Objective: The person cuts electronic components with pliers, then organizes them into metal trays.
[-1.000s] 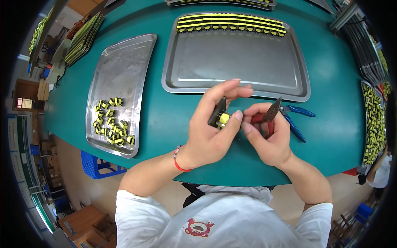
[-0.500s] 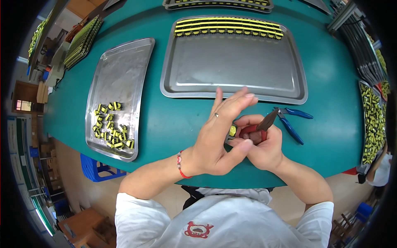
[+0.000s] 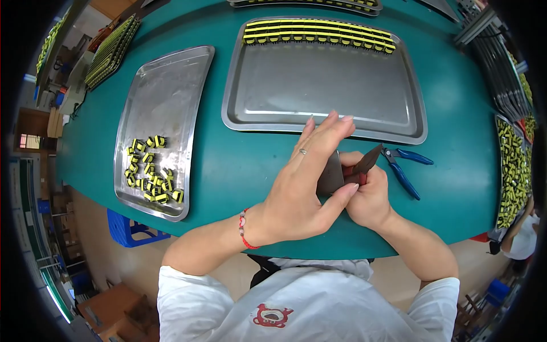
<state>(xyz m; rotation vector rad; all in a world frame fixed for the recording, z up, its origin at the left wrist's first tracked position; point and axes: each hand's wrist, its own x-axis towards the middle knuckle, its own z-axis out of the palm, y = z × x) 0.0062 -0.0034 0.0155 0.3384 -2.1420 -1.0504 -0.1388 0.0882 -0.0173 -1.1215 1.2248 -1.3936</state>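
Note:
Above the near part of the green table, both my hands meet. A flat-faced dark grey block (image 3: 330, 175) sits between the thumb and palm of my left hand (image 3: 302, 188), whose other fingers stretch away from me. My right hand (image 3: 369, 196) is closed around red-handled pliers (image 3: 366, 162), their dark jaws pointing up and to the right. My right fingers are close to the block's right side, and the left thumb tip reaches the red handles. Whether a small yellow-and-black part is behind the block I cannot tell.
Blue-handled cutters (image 3: 405, 165) lie right of my hands. A metal tray (image 3: 325, 85) beyond holds rows of yellow-and-black parts (image 3: 319, 32). Another tray (image 3: 165, 91) at left carries loose parts (image 3: 152, 174). Many more fill a container (image 3: 513, 171) at far right.
The grey block now shows its flat face between my hands, and the yellow part seen there before is out of sight. My right fingers have closed up around the pliers' handles.

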